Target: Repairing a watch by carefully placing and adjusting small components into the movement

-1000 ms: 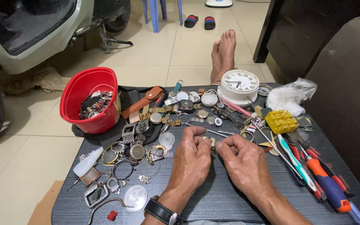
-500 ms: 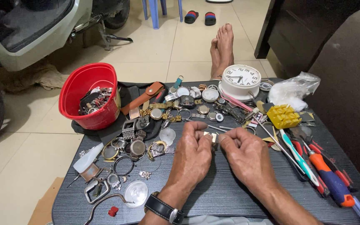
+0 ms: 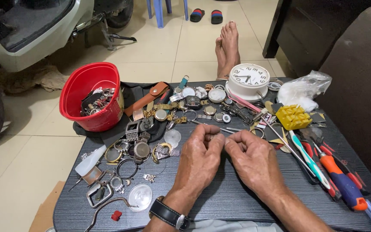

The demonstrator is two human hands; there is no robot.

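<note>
Both hands (image 3: 226, 150) shifted slightly nearer, tabletop (image 3: 237, 202) edge close.

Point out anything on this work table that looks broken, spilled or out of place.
Loose watch cases, bare rings and a detached crystal lie scattered over the dark table, clearly taken apart. The red bucket overhangs the table's far left edge. Between the left hand and right hand is something too small to identify.

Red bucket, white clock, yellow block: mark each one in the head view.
red bucket (image 3: 104, 115): head view, on its front outer wall.
white clock (image 3: 249, 76): head view, on the round dial.
yellow block (image 3: 293, 117): head view, on its ridged top.
</note>
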